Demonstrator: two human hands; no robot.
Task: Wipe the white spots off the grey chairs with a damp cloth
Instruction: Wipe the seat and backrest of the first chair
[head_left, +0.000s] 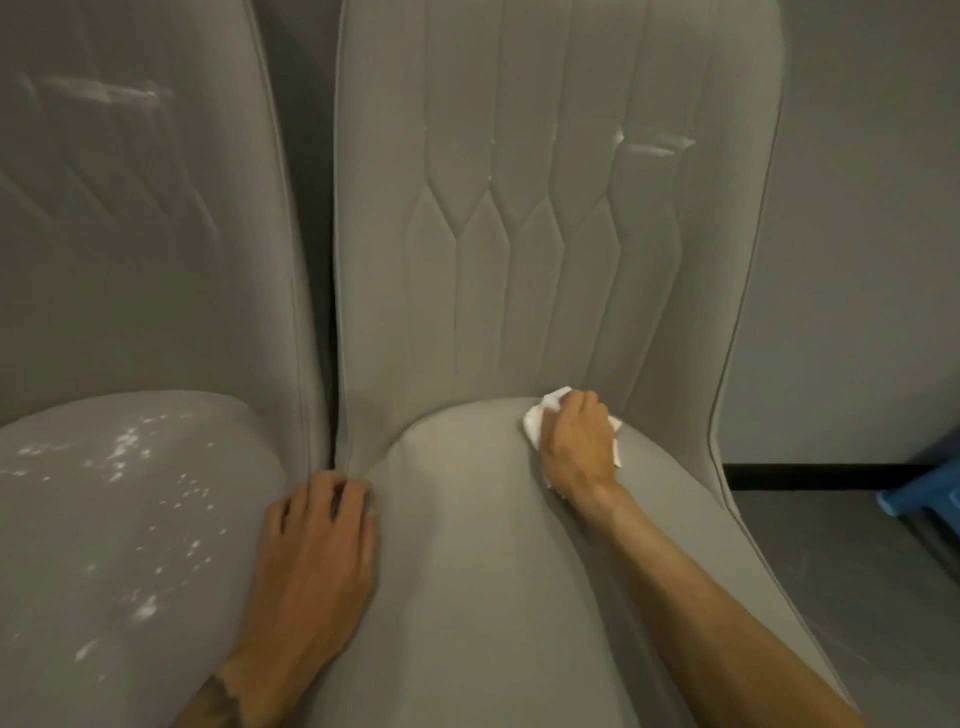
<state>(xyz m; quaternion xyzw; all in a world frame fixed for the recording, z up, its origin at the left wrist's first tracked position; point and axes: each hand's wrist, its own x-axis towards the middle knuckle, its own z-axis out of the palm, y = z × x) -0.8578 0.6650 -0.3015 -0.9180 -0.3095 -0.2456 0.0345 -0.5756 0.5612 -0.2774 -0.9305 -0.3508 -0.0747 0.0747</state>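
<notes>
With the right hand (574, 441), grips a bunched white cloth (535, 423), fingers curled round it, and presses it onto the rear of the seat of the right chair (493, 270), just where seat meets backrest. With the left hand (317, 545), holds nothing; rests palm down on the left edge of that same seat, fingers loosely bent, tips at the narrow gap between the chairs.

Faces two grey padded chairs standing close side by side. Leans over the right chair, which nearly fills the view, with stitched panel lines running down its backrest. Has the left chair (135, 249) partly cut off at the frame's edge. Looks past to a plain grey wall (857, 208) and dark floor (831, 582) on the right, parted by a black skirting strip (810, 475). Catches a blue object (919, 493) at the far right edge, too cropped to identify. Finds scattered white spots (130, 467) across the left chair's seat, a white smear (104, 91) high on its backrest, and a smaller white streak (652, 145) on the upper right of the right chair's backrest, well apart from the cloth.
</notes>
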